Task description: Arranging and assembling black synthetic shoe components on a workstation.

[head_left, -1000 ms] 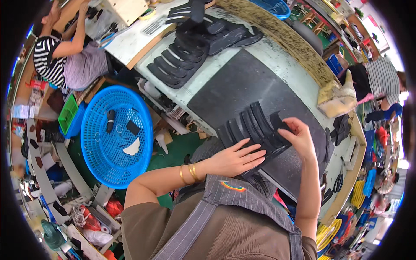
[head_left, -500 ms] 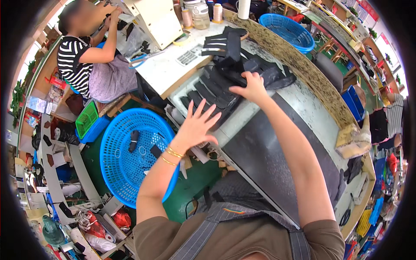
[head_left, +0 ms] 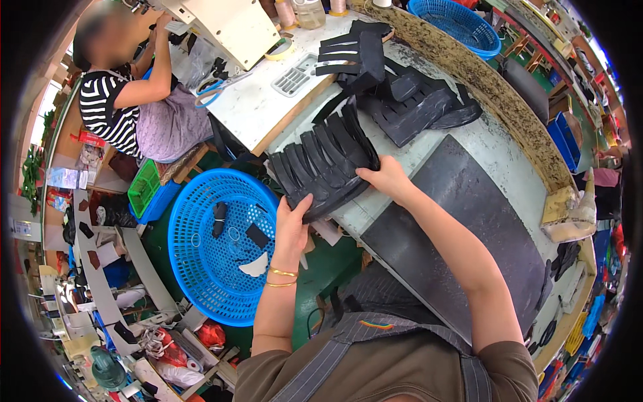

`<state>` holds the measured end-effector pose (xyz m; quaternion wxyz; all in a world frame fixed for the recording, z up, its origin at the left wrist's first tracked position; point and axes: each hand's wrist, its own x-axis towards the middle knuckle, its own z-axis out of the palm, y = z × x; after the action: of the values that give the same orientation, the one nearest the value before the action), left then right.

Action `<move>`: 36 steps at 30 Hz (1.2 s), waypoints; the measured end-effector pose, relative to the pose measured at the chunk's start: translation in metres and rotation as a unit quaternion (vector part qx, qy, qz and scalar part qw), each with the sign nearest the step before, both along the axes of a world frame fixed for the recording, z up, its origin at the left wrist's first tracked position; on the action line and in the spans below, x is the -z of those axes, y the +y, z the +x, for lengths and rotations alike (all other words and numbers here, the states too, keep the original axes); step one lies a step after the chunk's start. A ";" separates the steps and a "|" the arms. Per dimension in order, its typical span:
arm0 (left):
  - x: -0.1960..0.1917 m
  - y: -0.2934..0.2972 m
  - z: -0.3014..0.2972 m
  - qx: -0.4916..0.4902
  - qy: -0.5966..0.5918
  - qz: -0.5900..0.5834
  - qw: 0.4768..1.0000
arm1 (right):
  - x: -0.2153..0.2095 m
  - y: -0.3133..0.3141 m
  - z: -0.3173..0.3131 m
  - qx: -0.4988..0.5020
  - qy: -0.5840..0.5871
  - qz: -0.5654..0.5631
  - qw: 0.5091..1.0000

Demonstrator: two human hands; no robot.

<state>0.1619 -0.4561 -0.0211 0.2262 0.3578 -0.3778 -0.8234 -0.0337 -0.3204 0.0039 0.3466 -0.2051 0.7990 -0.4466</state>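
A thick stack of black strappy pieces (head_left: 320, 164), leather-like with long slits, is lifted between my two hands. My left hand (head_left: 293, 221) grips its near left corner, thumb on top and fingers underneath. At the right edge my right hand (head_left: 388, 178) pinches it, its fingers partly hidden behind. More black strappy pieces (head_left: 418, 107) lie in a loose pile beyond on the worktable (head_left: 442, 137), and one strappy bunch (head_left: 362, 57) lies across the corner of the white machine table.
A dark flat board (head_left: 462, 221) covers the table's near right part. On the floor at left stands a blue basket (head_left: 191, 268) with a few scraps. A co-worker (head_left: 114, 100) sits at far left beside a cream machine (head_left: 224, 27). A stone-patterned ledge (head_left: 499, 90) borders the table.
Both hands, spread over the pieces before, have closed on the stack and raised it toward me, apart from the pile. A white scrap now shows in the blue basket.
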 end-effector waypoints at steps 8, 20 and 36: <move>-0.010 -0.004 0.051 0.047 0.043 0.116 0.991 | -0.011 0.010 0.053 0.063 -0.243 -0.171 0.953; -0.067 -0.007 0.066 0.012 0.114 0.059 0.992 | -0.053 -0.001 0.068 -0.003 -0.203 -0.220 0.954; -0.115 0.056 -0.107 0.222 0.159 0.012 0.962 | -0.116 0.122 -0.007 0.282 -0.050 -0.310 0.906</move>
<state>0.0548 -0.4006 0.0940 0.0905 0.1317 -0.3966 -0.9040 -0.0408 -0.1989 0.1203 0.1645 -0.0459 0.6261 -0.7608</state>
